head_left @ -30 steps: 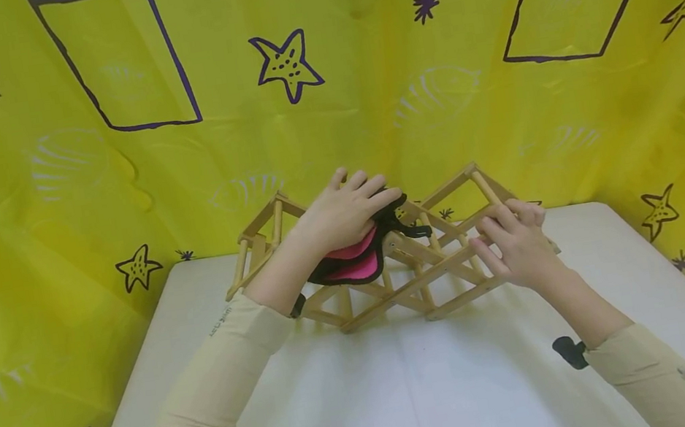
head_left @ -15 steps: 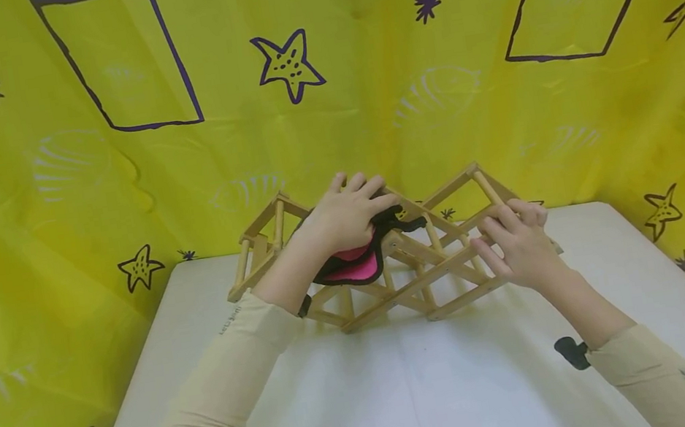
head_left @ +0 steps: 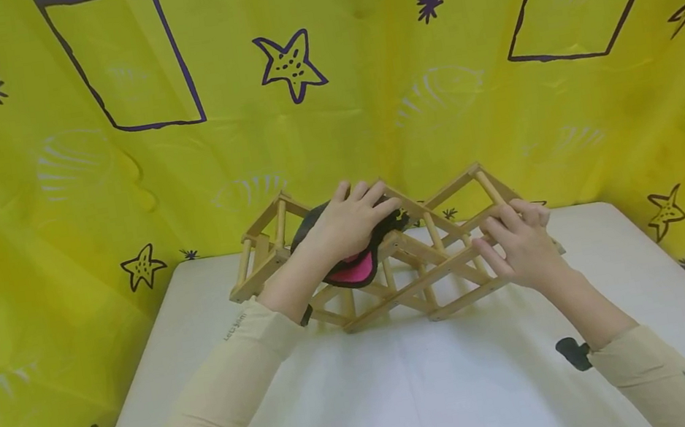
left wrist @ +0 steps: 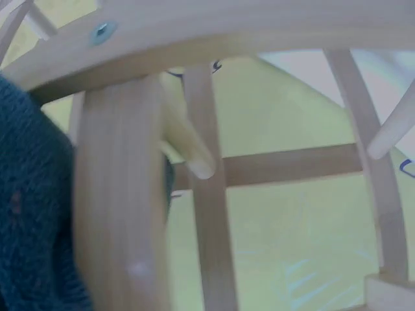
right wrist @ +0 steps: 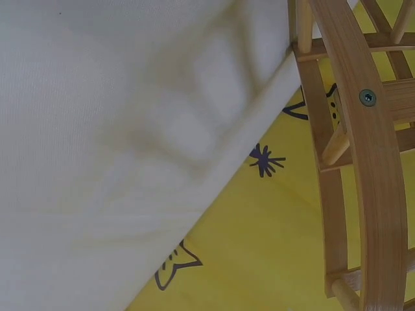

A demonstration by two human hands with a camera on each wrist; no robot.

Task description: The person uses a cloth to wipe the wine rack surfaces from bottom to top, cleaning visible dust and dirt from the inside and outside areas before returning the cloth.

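Note:
A folding wooden lattice rack with round dowels stands on the white table. Over its left-middle part lies a soft black-edged cloth item with pink panels; its exact kind is not clear. My left hand holds it from above, fingers spread over its top and covering much of it. In the left wrist view, dark fuzzy cloth shows beside a thick rack bar. At the rack's right end, my right hand grips the frame. The right wrist view shows the rack's slats but no fingers.
The white table extends toward me in front of the rack. Close behind it hangs a yellow curtain with drawn stars and fish. A dark wrist camera sticks out from the right sleeve.
My left hand has lowered slightly, and the cloth's right end with its dark strap has drawn in toward the hand. More black cloth shows left of the hand. The right hand keeps its hold.

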